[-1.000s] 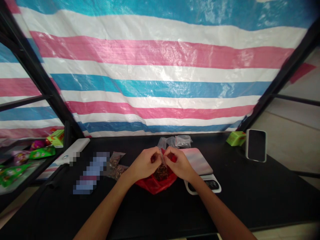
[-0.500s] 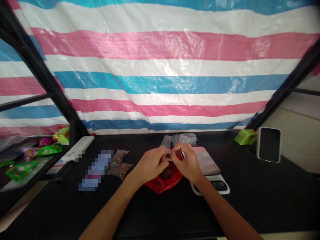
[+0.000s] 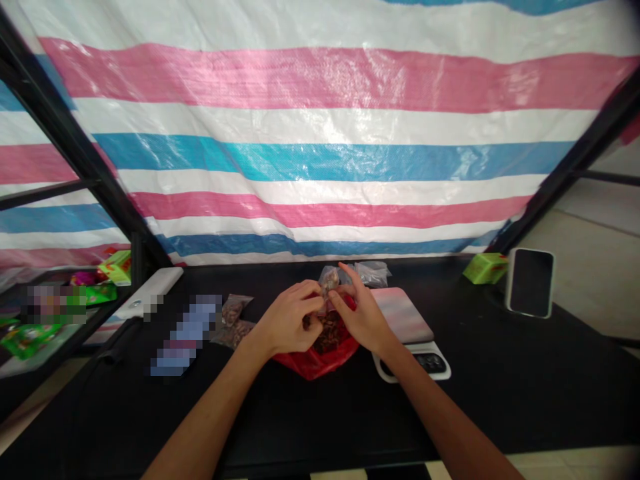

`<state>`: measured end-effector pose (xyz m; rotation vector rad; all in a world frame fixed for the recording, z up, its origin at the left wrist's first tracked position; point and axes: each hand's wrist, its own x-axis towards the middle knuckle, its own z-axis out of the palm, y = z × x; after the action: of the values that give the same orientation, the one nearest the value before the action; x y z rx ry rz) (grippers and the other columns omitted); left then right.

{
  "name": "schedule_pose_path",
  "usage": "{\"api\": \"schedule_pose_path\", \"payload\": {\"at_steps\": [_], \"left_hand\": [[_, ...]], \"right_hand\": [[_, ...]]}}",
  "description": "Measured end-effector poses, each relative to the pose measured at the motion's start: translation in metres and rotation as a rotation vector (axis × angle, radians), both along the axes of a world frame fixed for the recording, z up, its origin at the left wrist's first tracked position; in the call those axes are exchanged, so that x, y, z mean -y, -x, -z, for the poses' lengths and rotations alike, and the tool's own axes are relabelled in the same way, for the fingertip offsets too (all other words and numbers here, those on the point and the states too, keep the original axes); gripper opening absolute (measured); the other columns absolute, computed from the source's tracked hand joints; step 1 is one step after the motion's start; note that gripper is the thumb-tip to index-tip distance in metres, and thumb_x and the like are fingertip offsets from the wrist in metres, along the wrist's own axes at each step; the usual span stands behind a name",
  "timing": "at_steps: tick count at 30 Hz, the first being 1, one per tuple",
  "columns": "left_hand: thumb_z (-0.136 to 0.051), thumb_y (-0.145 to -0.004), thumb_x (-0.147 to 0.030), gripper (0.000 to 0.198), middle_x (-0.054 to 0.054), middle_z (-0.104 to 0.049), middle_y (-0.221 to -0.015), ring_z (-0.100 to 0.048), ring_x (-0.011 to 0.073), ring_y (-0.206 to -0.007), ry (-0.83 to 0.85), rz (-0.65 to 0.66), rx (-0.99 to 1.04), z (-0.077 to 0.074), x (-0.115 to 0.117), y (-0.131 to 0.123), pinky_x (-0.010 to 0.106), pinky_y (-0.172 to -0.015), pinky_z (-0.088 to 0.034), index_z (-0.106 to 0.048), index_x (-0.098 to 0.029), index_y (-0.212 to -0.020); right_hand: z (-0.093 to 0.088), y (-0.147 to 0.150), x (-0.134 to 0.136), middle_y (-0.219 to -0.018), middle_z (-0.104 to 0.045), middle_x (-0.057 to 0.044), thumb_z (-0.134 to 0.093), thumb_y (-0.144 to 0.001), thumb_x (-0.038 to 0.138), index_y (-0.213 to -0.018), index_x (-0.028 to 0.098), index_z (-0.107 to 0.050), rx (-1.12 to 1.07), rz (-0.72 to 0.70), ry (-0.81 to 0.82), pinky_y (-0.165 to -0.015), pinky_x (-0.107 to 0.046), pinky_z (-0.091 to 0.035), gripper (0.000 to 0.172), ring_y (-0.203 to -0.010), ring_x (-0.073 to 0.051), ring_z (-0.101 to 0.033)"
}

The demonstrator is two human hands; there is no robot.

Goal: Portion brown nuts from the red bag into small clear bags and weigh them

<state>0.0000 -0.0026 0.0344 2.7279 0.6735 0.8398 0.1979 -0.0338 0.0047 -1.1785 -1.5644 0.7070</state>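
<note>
A small clear plastic bag stands between my hands, with what looks like brown bits inside. My left hand is closed, fingers curled, gripping the bag's left side. My right hand holds its right side near the thumb, the index finger stretched upward. Just beneath lies an open red plastic bag, partly hidden by both hands. Brown dried pieces fill it. To the right of my right hand is a white kitchen scale with a shiny square plate.
Two filled clear packets lie left of my left hand, beside a blurred blue item. Clear bags lie at the back. A green box and a phone-like device stand right. A white bar-shaped object lies left.
The small clear bag now shows upright above my fingers. My left hand's fingers have shifted, and my right index finger has straightened upward. The whole view has tilted slightly.
</note>
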Motion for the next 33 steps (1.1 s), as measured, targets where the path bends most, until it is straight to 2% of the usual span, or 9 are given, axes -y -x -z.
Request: {"api": "schedule_pose_path", "payload": {"at_steps": [4, 7, 11, 14, 18, 23, 27, 30, 33], "left_hand": [[-0.057, -0.070, -0.006, 0.019, 0.007, -0.057, -0.105, -0.055, 0.0233, -0.100, 0.078, -0.011, -0.029, -0.009, 0.002, 0.006, 0.038, -0.090, -0.046, -0.044, -0.020, -0.073], [-0.057, -0.075, -0.008, 0.020, 0.007, -0.057, -0.114, -0.056, 0.0214, -0.104, 0.294, 0.016, 0.095, -0.010, 0.003, 0.009, 0.036, -0.092, -0.048, -0.046, -0.021, -0.084], [-0.067, -0.086, -0.022, 0.039, 0.009, -0.057, -0.129, -0.059, 0.0219, -0.116, 0.623, 0.039, 0.278, 0.000, -0.001, 0.006, 0.037, -0.099, -0.049, -0.042, -0.023, -0.115], [-0.073, -0.084, -0.027, 0.046, 0.005, -0.064, -0.114, -0.065, 0.0201, -0.103, 0.743, 0.040, 0.309, 0.009, -0.004, 0.003, 0.034, -0.090, -0.053, -0.039, -0.025, -0.114], [-0.074, -0.083, -0.027, 0.044, 0.002, -0.067, -0.107, -0.067, 0.0195, -0.096, 0.764, 0.032, 0.319, 0.010, -0.004, 0.000, 0.031, -0.082, -0.053, -0.040, -0.026, -0.112], [-0.076, -0.081, -0.027, 0.047, 0.004, -0.072, -0.111, -0.070, 0.0213, -0.100, 0.747, 0.017, 0.300, 0.005, -0.002, -0.001, 0.034, -0.088, -0.053, -0.044, -0.025, -0.116], [-0.079, -0.079, -0.029, 0.056, 0.006, -0.072, -0.120, -0.070, 0.0232, -0.107, 0.743, 0.007, 0.288, 0.004, -0.002, -0.002, 0.036, -0.093, -0.053, -0.045, -0.026, -0.124], [-0.076, -0.082, -0.030, 0.048, 0.005, -0.074, -0.113, -0.071, 0.0227, -0.104, 0.709, 0.009, 0.279, 0.004, -0.002, -0.002, 0.036, -0.094, -0.052, -0.048, -0.024, -0.121], [-0.077, -0.081, -0.031, 0.051, 0.005, -0.074, -0.113, -0.071, 0.0221, -0.102, 0.713, 0.007, 0.321, 0.003, -0.003, 0.000, 0.034, -0.090, -0.053, -0.047, -0.024, -0.121]], "right_hand": [[0.001, 0.003, -0.001, -0.095, -0.073, -0.002, -0.068, -0.090, 0.038, -0.152, 0.024, -0.032, -0.239, -0.050, 0.068, -0.081, -0.034, -0.057, 0.073, -0.084, -0.019, -0.070], [-0.001, 0.003, -0.001, -0.097, -0.073, -0.002, -0.069, -0.089, 0.035, -0.149, 0.024, -0.035, -0.267, -0.061, 0.076, -0.082, -0.034, -0.057, 0.071, -0.084, -0.018, -0.070], [-0.005, 0.003, 0.002, -0.101, -0.073, -0.002, -0.069, -0.090, 0.032, -0.148, 0.027, -0.038, -0.232, -0.118, 0.087, -0.089, -0.036, -0.056, 0.066, -0.092, -0.019, -0.071], [-0.006, 0.004, 0.003, -0.108, -0.072, -0.003, -0.067, -0.091, 0.032, -0.148, 0.028, -0.038, -0.205, -0.154, 0.084, -0.093, -0.037, -0.056, 0.064, -0.099, -0.020, -0.071], [-0.005, 0.000, 0.002, -0.113, -0.071, -0.005, -0.069, -0.090, 0.034, -0.147, 0.027, -0.043, -0.162, -0.083, -0.013, -0.098, -0.040, -0.053, 0.063, -0.104, -0.021, -0.069], [-0.003, -0.003, -0.003, -0.109, -0.073, -0.006, -0.070, -0.091, 0.034, -0.139, 0.026, -0.051, -0.148, 0.016, -0.109, -0.093, -0.039, -0.053, 0.052, -0.100, -0.022, -0.069], [-0.003, -0.003, -0.003, -0.112, -0.072, -0.005, -0.071, -0.091, 0.034, -0.138, 0.027, -0.052, -0.169, 0.005, -0.141, -0.091, -0.039, -0.053, 0.051, -0.094, -0.020, -0.067], [-0.004, -0.002, -0.002, -0.112, -0.072, -0.005, -0.070, -0.092, 0.033, -0.134, 0.028, -0.055, -0.182, 0.008, -0.157, -0.087, -0.038, -0.053, 0.046, -0.090, -0.020, -0.065], [-0.007, -0.003, 0.000, -0.112, -0.072, -0.006, -0.070, -0.092, 0.033, -0.128, 0.027, -0.060, -0.170, 0.049, -0.202, -0.086, -0.038, -0.053, 0.038, -0.090, -0.020, -0.066]]}}
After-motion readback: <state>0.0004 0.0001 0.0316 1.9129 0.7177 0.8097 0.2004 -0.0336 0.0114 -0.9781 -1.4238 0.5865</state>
